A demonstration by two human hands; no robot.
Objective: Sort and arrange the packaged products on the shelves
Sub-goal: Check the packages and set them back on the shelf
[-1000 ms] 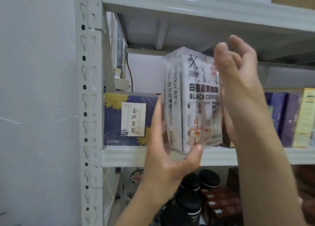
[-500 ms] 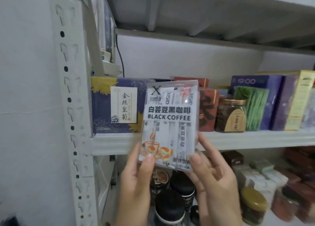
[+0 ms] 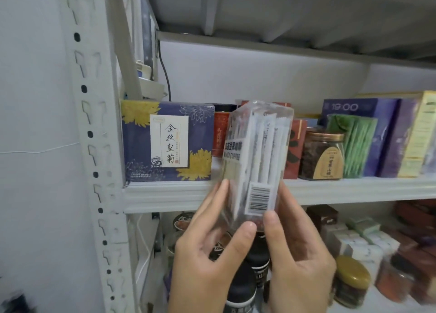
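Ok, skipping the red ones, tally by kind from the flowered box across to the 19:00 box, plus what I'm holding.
Boxes: 2, the flowered box and the 19:00 box
Jar: 1
Sachet packs: 2, the green pack and the coffee pack held by the left hand and right hand
Total: 5

The coffee pack is a clear plastic box of white stick sachets, held roughly upright. Its lower end is gripped between the left hand and the right hand. The "BLACK COFFEE" face is turned toward the left hand, and the barcode side faces the camera. Above and left of the left hand stands a navy chrysanthemum box. Above and right of the right hand stand a brown-filled jar and a green sachet pack.
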